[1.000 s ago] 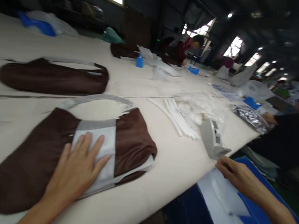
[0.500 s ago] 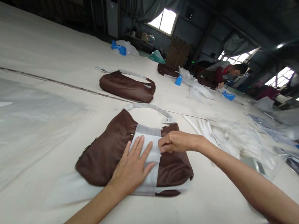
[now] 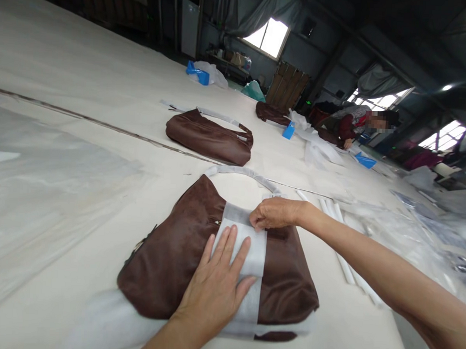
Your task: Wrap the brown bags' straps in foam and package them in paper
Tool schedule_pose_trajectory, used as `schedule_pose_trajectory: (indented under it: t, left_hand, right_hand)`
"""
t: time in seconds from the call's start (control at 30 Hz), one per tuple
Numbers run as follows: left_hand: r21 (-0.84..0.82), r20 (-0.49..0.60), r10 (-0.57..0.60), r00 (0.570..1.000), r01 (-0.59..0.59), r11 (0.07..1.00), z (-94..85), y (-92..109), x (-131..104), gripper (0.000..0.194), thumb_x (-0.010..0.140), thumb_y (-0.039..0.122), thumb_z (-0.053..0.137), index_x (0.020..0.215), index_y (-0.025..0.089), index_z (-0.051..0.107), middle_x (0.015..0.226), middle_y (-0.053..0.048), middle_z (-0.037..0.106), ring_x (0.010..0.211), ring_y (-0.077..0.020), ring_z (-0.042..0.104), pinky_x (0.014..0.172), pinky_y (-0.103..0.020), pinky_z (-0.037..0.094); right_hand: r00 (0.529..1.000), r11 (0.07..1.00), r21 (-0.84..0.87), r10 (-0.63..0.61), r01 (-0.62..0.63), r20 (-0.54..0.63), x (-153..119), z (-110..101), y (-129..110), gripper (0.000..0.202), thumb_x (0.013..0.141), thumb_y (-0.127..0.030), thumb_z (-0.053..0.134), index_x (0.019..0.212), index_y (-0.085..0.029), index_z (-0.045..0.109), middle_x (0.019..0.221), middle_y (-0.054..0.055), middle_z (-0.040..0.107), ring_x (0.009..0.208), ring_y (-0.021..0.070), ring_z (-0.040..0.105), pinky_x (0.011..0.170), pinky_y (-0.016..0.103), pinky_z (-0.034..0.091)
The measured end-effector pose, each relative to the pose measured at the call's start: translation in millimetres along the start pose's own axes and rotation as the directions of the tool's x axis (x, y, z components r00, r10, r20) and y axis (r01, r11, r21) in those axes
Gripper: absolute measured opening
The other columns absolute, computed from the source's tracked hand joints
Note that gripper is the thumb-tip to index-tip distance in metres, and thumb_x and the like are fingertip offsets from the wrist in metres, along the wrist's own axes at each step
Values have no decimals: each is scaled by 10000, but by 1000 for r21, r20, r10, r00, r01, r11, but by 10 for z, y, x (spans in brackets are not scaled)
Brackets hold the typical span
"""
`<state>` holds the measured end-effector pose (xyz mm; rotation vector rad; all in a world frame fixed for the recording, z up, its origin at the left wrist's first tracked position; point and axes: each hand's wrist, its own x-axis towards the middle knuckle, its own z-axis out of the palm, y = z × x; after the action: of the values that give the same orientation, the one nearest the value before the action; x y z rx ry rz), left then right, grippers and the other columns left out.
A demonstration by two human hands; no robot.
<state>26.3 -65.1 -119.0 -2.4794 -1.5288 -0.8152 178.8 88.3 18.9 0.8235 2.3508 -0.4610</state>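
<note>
On tabletop (image 3: pixel 93 78), bag (image 3: pixel 166 259) crosswise, handle (image 3: pixel 241 171) away, left hand (image 3: pixel 220 280) splayed, right hand (image 3: pixel 277 213) perhaps pinched

A factory workshop: past the right grip (image 3: pixel 276 213) stretches a long tabletop (image 3: pixel 105 84) with more brown bags (image 3: pixel 211 137), a co-worker (image 3: pixel 347 126) bent at it, roof beams (image 3: pixel 356 36) above.

The right hand (image 3: pixel 273 214) is coming in over the brown bag (image 3: pixel 166 264).
From hanging off the table (image 3: pixel 322 330) near a grey dispenser, it is moving across, its bent fingers (image 3: pixel 257 220) now shifting up the white sheet (image 3: pixel 250 248) from the right edge to the upper right corner, where the hand is partly covering the tag (image 3: pixel 275 195). The view is turning left since 1 second ago, and a plastic sheet (image 3: pixel 56 181) is showing there.
</note>
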Motion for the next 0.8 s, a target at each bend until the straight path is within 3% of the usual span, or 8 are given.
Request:
schedule_pose_trajectory:
  t: [0.13,0.27,0.4,0.43,0.5,0.57,0.6,0.8]
  left_hand:
    - [3,-11,-2,1000,2,1000,16,11,-1,661,943,630,378,1437,205,485,1529,-191,403,1428,-333,367,1167,-522,236]
    - [-13,9,-31,999,31,999,41,18,-5,689,924,651,410,1450,210,467,1556,-181,358,1455,-323,318,1192,-509,182]
    - [-16,20,-30,999,31,999,41,19,-10,689,924,641,422,1456,207,459,1560,-182,348,1457,-326,312,1193,-510,173]
    - [-15,20,-28,999,28,999,39,19,-11,687,924,639,422,1457,205,460,1558,-183,352,1455,-329,316,1191,-512,176]
    - [-12,17,-23,1000,24,1000,34,19,-13,685,926,635,423,1456,203,462,1555,-184,357,1451,-334,323,1187,-514,182]
    - [-11,14,-19,1000,19,1000,31,20,-13,682,926,632,427,1453,200,468,1555,-186,357,1450,-337,324,1186,-513,186]
    - [-12,12,-18,1000,19,1000,30,21,-13,683,925,632,429,1451,198,470,1555,-187,356,1450,-337,323,1187,-511,185]
    - [-16,16,-28,999,28,999,37,24,-20,692,919,638,439,1465,214,452,1566,-173,341,1459,-323,309,1194,-501,176]
  right_hand:
    - [999,998,45,-37,36,9,103,33,73,124,854,-204,638,735,-198,604,688,-27,575,659,120,498,610,225,326]
    - [1000,987,163,6,-2,-22,151,114,186,116,816,-215,691,746,-203,600,682,-39,572,659,123,516,615,230,345]
    - [970,887,457,49,67,-237,5,287,328,114,878,-315,630,923,-211,620,796,-24,615,755,147,564,693,246,411]
    - [940,853,511,82,107,-332,-59,354,346,129,907,-324,584,945,-206,622,844,-10,628,797,154,576,735,257,427]
    - [834,817,553,187,161,-519,-196,519,334,156,933,-316,531,918,-196,630,890,12,638,845,165,587,792,281,436]
    - [718,815,554,283,169,-636,-319,709,243,155,928,-296,539,860,-195,635,864,16,632,834,168,590,790,290,438]
    - [683,817,554,313,160,-660,-365,805,171,152,924,-291,551,839,-199,637,842,13,626,816,165,590,772,288,439]
    - [579,860,508,439,-49,-687,-343,1197,-315,66,876,-269,652,902,-208,645,846,15,597,773,166,581,718,292,434]
